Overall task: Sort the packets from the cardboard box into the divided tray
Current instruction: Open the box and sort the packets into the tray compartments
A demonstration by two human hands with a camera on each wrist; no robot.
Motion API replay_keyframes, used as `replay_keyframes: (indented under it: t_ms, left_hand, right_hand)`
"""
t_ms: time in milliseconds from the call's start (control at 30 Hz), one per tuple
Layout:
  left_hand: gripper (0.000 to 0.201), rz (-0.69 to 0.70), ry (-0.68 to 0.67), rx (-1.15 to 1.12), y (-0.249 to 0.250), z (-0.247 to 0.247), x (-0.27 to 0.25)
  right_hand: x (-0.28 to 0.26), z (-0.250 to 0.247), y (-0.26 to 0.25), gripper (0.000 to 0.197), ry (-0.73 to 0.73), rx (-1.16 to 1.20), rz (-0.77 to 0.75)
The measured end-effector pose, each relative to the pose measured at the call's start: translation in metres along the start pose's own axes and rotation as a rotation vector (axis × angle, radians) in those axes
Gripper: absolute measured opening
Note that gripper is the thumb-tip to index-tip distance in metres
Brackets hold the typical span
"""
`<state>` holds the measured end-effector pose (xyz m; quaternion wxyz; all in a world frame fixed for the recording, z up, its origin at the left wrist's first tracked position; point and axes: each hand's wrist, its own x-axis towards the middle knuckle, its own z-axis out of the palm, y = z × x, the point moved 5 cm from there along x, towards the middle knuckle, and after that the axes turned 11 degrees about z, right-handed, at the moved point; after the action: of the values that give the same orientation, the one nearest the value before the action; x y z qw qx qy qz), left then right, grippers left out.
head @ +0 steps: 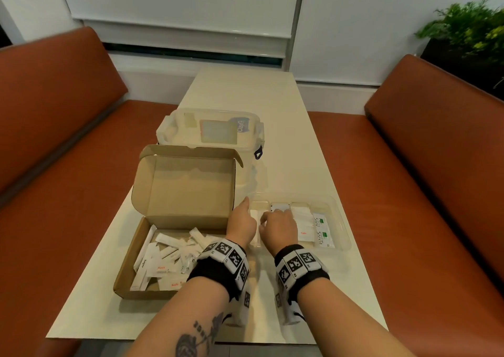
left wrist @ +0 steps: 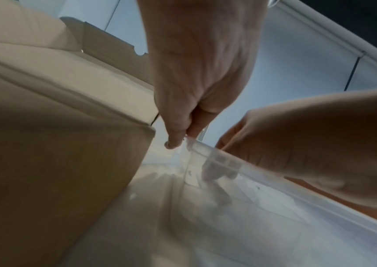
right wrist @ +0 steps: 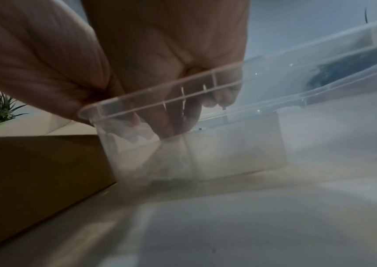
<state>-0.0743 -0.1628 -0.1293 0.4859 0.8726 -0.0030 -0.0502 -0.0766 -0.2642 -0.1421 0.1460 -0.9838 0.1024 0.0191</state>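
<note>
The open cardboard box (head: 128, 269) lies at the left of the table and holds several white packets (head: 163, 258). To its right is the clear divided tray (head: 341, 228), with white packets and green Stevia packets (head: 321, 228) in its compartments. My left hand (head: 241, 225) is at the tray's left end. In the left wrist view, the thumb and a finger of my left hand (left wrist: 183, 140) pinch the tray's corner rim (left wrist: 263, 173). My right hand (head: 278, 228) curls down into a left compartment. In the right wrist view, my right hand (right wrist: 155, 126) has its fingertips on a white packet (right wrist: 135, 133).
A clear lidded plastic container (head: 210, 130) stands behind the box, whose lid flap (head: 191, 187) is upright. Orange benches (head: 54, 138) run along both long sides of the pale table (head: 272, 97). A green plant (head: 469, 26) is at the far right.
</note>
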Motion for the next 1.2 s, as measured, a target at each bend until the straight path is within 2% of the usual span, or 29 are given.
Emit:
replay_keyframes:
  t_ms: [100, 567, 733, 867, 933, 1033, 1133, 1200]
  left_hand:
    - [0.065, -0.002, -0.013, 0.016, -0.001, -0.001, 0.0]
    - [0.064, -0.036, -0.023, 0.012, 0.006, -0.002, -0.003]
    - [0.05, -0.01, 0.023, -0.05, 0.018, -0.008, -0.009]
    - [0.038, 0.032, 0.136, -0.192, 0.03, -0.039, -0.012]
    - [0.021, 0.017, 0.245, -0.336, 0.03, -0.068, -0.016]
    - [0.022, -0.053, 0.452, -0.417, 0.008, -0.12, -0.028]
    - [0.02, -0.201, 0.593, -0.095, -0.03, -0.167, -0.046]
    - [0.026, -0.324, 0.598, 0.076, -0.059, -0.186, -0.058]
  right_hand:
    - [0.0, -0.002, 0.004, 0.027, 0.024, -0.018, 0.006]
    - [-0.003, -0.006, 0.016, 0.027, -0.08, 0.179, 0.078]
    - [-0.005, -0.035, 0.009, 0.024, 0.046, 0.473, 0.072]
    - [-0.011, -0.057, -0.017, 0.014, 0.113, 0.64, 0.057]
    - [-0.021, -0.059, -0.04, 0.008, 0.071, 0.677, 0.012]
    - [-0.039, -0.046, -0.079, 0.004, -0.125, 0.652, -0.089]
    - [-0.057, -0.022, -0.11, 0.004, -0.332, 0.468, -0.182]
    - [-0.067, -0.008, -0.121, 0.011, -0.413, 0.357, -0.215]
